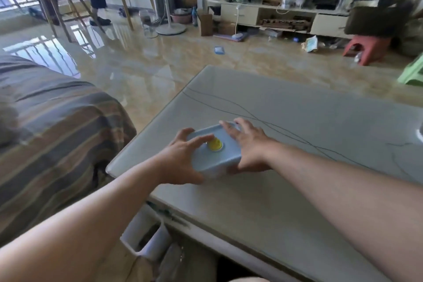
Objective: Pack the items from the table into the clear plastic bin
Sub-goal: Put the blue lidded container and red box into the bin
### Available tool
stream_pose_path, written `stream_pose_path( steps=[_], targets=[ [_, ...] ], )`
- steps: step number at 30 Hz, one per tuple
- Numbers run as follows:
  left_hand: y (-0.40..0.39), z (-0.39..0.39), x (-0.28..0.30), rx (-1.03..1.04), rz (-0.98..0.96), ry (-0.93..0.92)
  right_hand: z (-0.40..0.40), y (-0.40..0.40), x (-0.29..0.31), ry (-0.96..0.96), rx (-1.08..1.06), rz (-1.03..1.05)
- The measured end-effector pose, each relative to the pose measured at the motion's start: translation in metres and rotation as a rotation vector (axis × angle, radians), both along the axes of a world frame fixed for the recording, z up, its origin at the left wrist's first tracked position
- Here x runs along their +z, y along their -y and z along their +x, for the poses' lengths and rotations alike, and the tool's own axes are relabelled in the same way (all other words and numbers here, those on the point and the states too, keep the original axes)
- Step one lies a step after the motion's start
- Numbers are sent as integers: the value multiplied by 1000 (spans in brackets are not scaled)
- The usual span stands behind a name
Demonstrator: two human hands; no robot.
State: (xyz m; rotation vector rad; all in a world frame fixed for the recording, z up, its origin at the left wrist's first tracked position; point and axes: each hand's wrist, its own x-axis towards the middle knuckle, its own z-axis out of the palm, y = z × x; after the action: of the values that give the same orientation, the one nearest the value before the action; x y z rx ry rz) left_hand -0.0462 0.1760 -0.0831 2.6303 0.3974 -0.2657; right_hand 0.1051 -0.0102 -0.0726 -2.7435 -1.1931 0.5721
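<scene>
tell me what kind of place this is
Most likely a lived-in home living room: a striped sofa beside the table, a low cluttered cabinet along the wall, and plastic stools on the glossy tiled floor.

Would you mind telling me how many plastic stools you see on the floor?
2. A red stool stands on the floor at far right, below the cluttered shelf, and part of a green stool shows at the right edge nearer the table. Others may be out of view.
</scene>
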Motion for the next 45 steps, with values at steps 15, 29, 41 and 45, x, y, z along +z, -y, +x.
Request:
stream_pose_path(
  steps=[15, 29, 41, 45],
  targets=[
    [149, 25, 122, 14, -696, 329, 1, 198, 89, -167, -291, 541],
    [496, 111, 220, -602, -419, 590, -48, 586, 235, 205, -634, 644],
    [613, 135, 202, -823, 99, 507, -58, 698, 186, 365, -886, 541],
    [598, 140, 178, -809, 104, 359, -41, 688, 159, 174, -827, 498]
  ],
)
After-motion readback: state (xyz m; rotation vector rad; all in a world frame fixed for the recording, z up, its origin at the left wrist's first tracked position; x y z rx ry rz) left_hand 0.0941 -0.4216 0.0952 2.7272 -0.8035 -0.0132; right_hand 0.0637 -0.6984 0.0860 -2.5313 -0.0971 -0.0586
